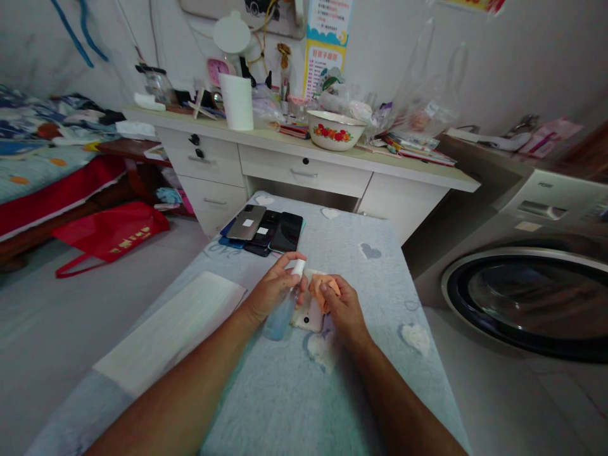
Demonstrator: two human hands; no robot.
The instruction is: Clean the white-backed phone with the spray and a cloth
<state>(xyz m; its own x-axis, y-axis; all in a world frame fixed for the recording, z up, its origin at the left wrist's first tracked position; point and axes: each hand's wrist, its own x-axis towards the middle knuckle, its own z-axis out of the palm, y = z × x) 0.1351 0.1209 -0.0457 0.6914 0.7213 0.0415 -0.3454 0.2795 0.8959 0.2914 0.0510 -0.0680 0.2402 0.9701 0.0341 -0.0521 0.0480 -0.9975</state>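
My left hand [277, 284] is wrapped round a clear spray bottle [279, 320] with a white nozzle and bluish liquid in it. Bunched in the fingers of my right hand [346, 305] is an orange cloth [324, 289], close beside the bottle's top. Below both hands a pale smartphone [310, 316] lies back up on the table, partly hidden by the bottle, the cloth and my fingers. Farther off, several other smartphones [287, 232] lie in overlapping stacks, some with white stickers on their backs.
The table has a light blue cloth [370, 392] with heart patterns. A white sheet [173, 329] lies at its left. Behind stands a white desk [304, 166] with a floral bowl [335, 130] and a white canister [236, 102]. A washing machine [532, 215] stands right; a red bag [114, 234] lies left.
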